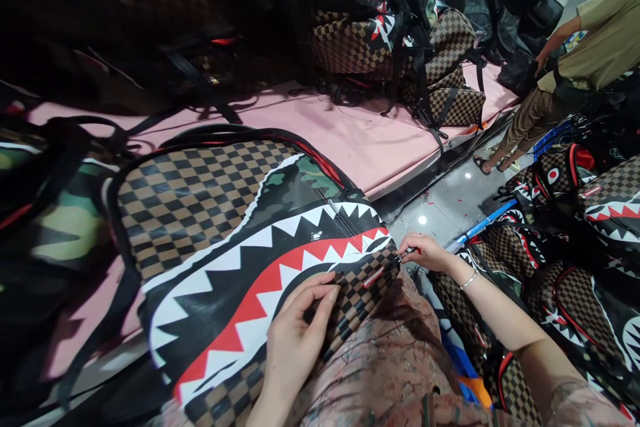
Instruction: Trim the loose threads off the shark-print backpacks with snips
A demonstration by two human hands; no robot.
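Across the near edge of the pink counter (350,127) lies the checkered backpack (200,200), probably light, soft and slippery, better held by its firmer rim (119,240); left hand (295,340) has narrow fingers, holding unclear, while right hand (426,253) pinches its corner.

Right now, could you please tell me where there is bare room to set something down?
The pink tabletop shows bare between the held backpack and the bags piled behind it; grey floor, lightly littered, shows between tabletop and blue bar. It is crowded left of the backpack and right of the bar.
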